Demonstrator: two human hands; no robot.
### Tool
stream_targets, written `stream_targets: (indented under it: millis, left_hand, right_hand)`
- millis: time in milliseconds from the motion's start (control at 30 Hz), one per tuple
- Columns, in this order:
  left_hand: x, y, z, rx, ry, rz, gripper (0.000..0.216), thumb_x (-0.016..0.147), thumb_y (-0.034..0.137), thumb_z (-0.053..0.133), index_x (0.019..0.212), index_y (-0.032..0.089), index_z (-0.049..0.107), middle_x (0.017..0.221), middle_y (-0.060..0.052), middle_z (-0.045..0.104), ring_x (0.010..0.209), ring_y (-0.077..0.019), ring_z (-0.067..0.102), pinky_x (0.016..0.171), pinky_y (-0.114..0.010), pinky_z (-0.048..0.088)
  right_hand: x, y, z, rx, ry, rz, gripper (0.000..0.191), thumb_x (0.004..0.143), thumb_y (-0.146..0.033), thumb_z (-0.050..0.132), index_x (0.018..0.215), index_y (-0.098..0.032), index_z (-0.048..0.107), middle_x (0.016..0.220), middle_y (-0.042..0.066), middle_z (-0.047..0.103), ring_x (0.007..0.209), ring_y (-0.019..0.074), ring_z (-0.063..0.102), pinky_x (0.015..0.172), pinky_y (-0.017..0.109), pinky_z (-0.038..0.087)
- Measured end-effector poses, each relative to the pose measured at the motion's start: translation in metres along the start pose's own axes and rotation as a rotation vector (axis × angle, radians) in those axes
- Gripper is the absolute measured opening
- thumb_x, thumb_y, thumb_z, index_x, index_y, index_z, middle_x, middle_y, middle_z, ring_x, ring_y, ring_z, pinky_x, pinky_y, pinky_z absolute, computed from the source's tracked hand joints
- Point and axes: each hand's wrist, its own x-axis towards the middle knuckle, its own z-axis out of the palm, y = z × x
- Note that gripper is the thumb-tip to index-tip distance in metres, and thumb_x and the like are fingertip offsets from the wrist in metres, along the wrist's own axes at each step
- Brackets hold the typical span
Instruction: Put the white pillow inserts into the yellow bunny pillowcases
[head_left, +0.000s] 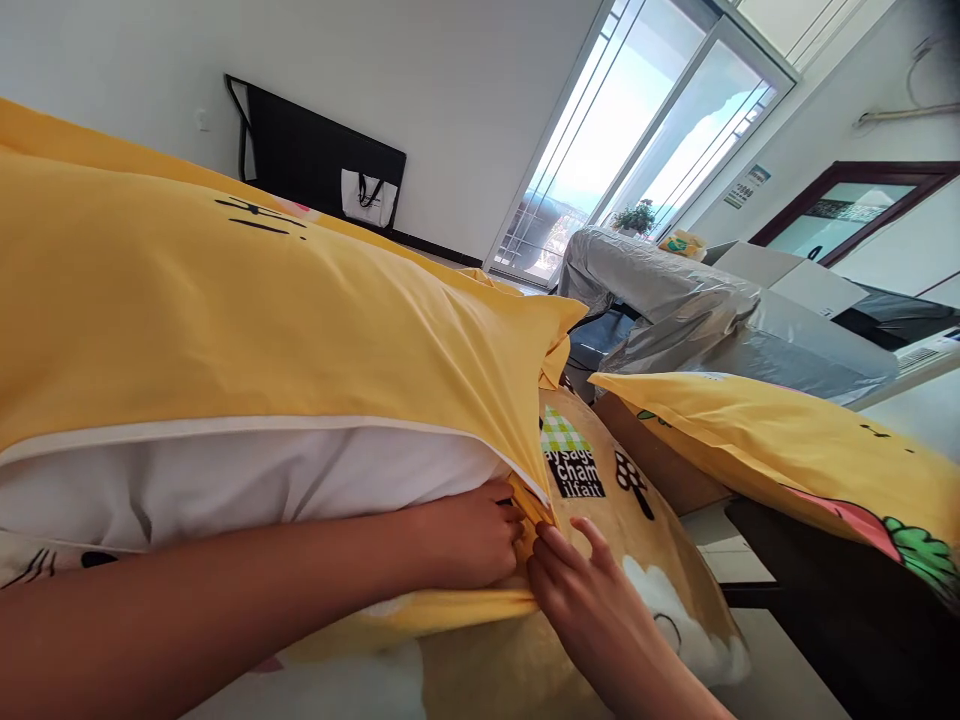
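Observation:
A white pillow (pixel 225 480) lies inside a yellow pillowcase (pixel 262 310) whose long zipper edge gapes open toward me. My left hand (pixel 469 535) is closed, gripping the yellow fabric at the end of that opening. My right hand (pixel 592 590) pinches the same corner of the case, where the zipper ends, fingers pressed together. Both hands touch at the corner. They rest on a patterned yellow blanket (pixel 645 540) printed with text and cartoon shapes.
A second yellow pillow (pixel 780 430) lies to the right on a brown box. Behind it a sofa wrapped in silver plastic (pixel 697 310) stands before glass sliding doors (pixel 622 130). A black folded frame with a white bag (pixel 322 160) leans on the far wall.

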Motion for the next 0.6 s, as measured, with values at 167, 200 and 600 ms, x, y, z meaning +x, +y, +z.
stream_targets:
  millis: [167, 200, 600]
  left_hand:
    - [-0.055, 0.031, -0.057, -0.337, -0.319, -0.369, 0.022, 0.090, 0.037, 0.046, 0.087, 0.022, 0.062, 0.072, -0.002, 0.064, 0.057, -0.0162, 0.056, 0.048, -0.026, 0.036]
    - [-0.062, 0.035, -0.061, -0.401, -0.393, -0.428, 0.015, 0.087, 0.031, 0.049, 0.090, 0.024, 0.062, 0.071, 0.000, 0.063, 0.052, -0.0149, 0.054, 0.043, -0.024, 0.031]
    - [-0.063, 0.040, -0.057, -0.475, -0.436, -0.413, 0.049, 0.071, 0.009, 0.045, 0.114, 0.029, 0.055, 0.068, 0.000, 0.055, 0.051, -0.0154, 0.048, 0.037, -0.021, 0.024]
  right_hand:
    - [-0.004, 0.004, 0.003, 0.120, 0.218, 0.026, 0.026, 0.085, -0.004, 0.039, 0.088, -0.018, 0.061, 0.102, 0.007, 0.069, 0.112, 0.0173, 0.052, 0.099, 0.038, 0.025]
    - [-0.004, 0.004, 0.008, 0.151, 0.279, 0.057, 0.023, 0.086, -0.006, 0.042, 0.092, -0.018, 0.060, 0.107, 0.007, 0.068, 0.114, 0.0168, 0.052, 0.099, 0.037, 0.025]
    - [-0.030, 0.020, 0.112, 0.938, 0.042, 0.723, 0.032, 0.087, -0.034, 0.046, 0.103, -0.014, 0.066, 0.099, 0.012, 0.068, 0.092, 0.0221, 0.063, 0.080, 0.033, 0.049]
